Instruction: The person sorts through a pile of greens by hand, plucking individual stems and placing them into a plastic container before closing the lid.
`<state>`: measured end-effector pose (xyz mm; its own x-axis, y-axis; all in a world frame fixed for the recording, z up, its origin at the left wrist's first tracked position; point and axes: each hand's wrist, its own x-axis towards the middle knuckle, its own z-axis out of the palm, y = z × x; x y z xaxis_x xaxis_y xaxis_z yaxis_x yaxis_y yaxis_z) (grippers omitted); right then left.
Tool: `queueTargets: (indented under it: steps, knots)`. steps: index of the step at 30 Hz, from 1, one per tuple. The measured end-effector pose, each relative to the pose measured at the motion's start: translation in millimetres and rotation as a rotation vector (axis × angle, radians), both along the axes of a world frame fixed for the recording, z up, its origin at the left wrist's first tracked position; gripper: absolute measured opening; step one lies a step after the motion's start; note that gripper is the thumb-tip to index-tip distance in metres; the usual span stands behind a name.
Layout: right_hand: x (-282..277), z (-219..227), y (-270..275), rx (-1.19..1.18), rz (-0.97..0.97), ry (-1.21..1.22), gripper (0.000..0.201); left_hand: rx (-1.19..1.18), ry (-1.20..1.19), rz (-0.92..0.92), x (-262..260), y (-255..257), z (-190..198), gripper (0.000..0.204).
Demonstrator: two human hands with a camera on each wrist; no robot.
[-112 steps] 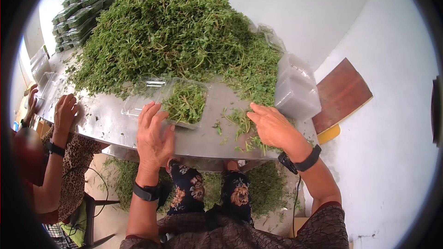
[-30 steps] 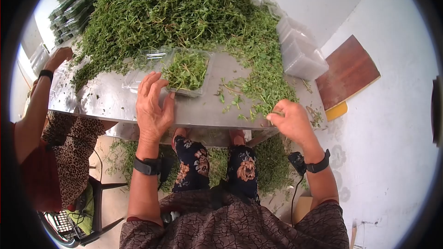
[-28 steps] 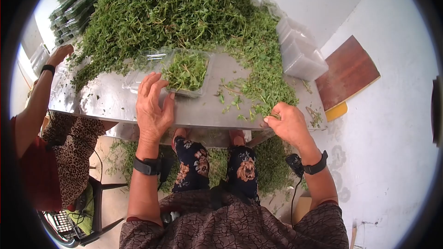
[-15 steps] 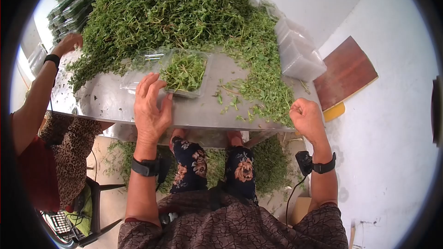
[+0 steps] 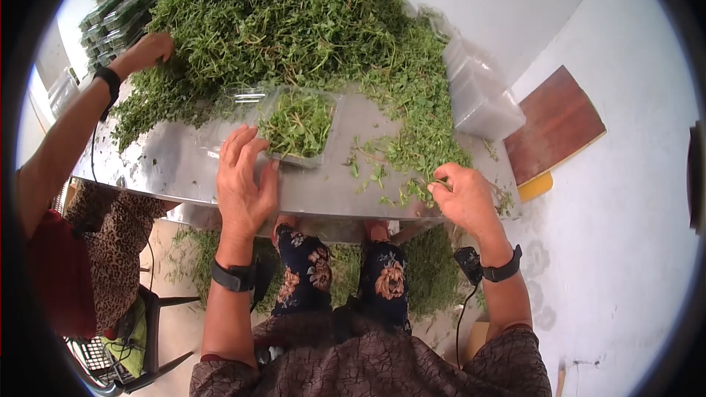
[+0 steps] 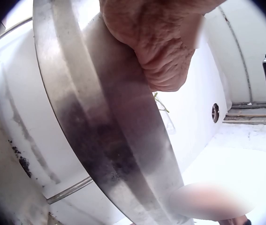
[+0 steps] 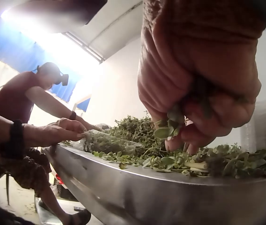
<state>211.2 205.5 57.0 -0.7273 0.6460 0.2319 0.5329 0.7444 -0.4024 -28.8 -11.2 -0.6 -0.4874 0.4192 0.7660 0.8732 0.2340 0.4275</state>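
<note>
An open clear plastic clamshell box (image 5: 307, 162) lies on the metal table, its tray part filled with leafy greens (image 5: 298, 121). My left hand (image 5: 246, 184) rests at its near left corner, fingers relaxed and slightly bent around the box's edge. My right hand (image 5: 467, 198) is at the table's front right, over loose greens (image 5: 423, 147). Between its thumb and curled fingers it pinches a few sprigs; in the right wrist view a sprig with plump oval leaves (image 7: 170, 124) sticks out of the grip. The left wrist view shows only the heel of my left hand (image 6: 163, 42).
A large heap of greens (image 5: 272, 22) covers the back of the table. Stacked filled boxes (image 5: 121, 11) stand back left, nested clear boxes (image 5: 482, 95) on the right. Another person's hand (image 5: 151, 50) reaches into the heap from the left. A brown board (image 5: 555, 125) leans beside the wall.
My right hand moved from the scattered greens to the table's right edge, then back left to the greens, pinching sprigs. The left hand stayed at the box. The other person's hand moved into the heap.
</note>
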Motion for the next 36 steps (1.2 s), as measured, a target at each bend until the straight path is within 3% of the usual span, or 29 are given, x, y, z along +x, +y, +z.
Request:
queueTargets:
  steps: [5, 8, 14, 16, 20, 23, 25, 26, 29, 31, 34, 36]
  knots:
    - [-15.1, 9.3, 11.2, 0.049, -0.013, -0.032, 0.017, -0.015, -0.011, 0.012, 2.2, 0.1, 0.8, 0.031]
    - [-31.8, 5.4, 31.8, 0.204, 0.0, -0.067, 0.016, -0.022, -0.028, 0.019, 3.7, 0.3, 1.7, 0.031]
    - [-77.0, 17.1, 62.3, 0.398, -0.018, -0.013, 0.027, -0.033, -0.031, 0.01, 3.5, -0.9, 4.2, 0.032]
    - [-93.2, 28.2, 68.8, 0.256, -0.065, -0.142, 0.042, -0.031, -0.033, 0.011, 3.6, -1.0, 3.7, 0.032]
    - [-116.1, 15.0, 96.8, 0.246, -0.062, -0.221, 0.044, -0.024, -0.023, 0.018, 3.7, -0.3, 3.5, 0.033]
    - [-123.5, 9.2, 104.4, 0.199, -0.031, -0.249, 0.039, -0.015, -0.04, 0.0, 4.7, -1.0, 5.1, 0.033]
    - [-123.7, 10.4, 104.6, 0.143, 0.061, -0.228, 0.02, -0.022, -0.034, 0.004, 4.7, -1.8, 4.9, 0.033]
    - [-121.8, 11.8, 103.5, 0.141, 0.061, -0.231, 0.02, -0.029, -0.028, 0.003, 4.8, -1.8, 4.7, 0.033]
    - [-111.1, 24.6, 96.3, -0.023, 0.221, -0.089, 0.017, -0.02, -0.014, 0.006, 5.3, -1.1, 4.0, 0.033]
    - [-97.4, 37.1, 88.3, -0.234, 0.258, 0.173, 0.018, -0.02, -0.024, 0.007, 5.2, -1.2, 3.8, 0.032]
    - [-79.1, 58.8, 71.2, -0.371, 0.116, 0.202, 0.021, -0.018, -0.03, 0.007, 5.0, -0.4, 2.4, 0.032]
    - [-72.3, 45.4, 82.3, -0.328, 0.135, 0.158, 0.025, -0.017, -0.027, 0.012, 3.9, -0.1, 2.1, 0.032]
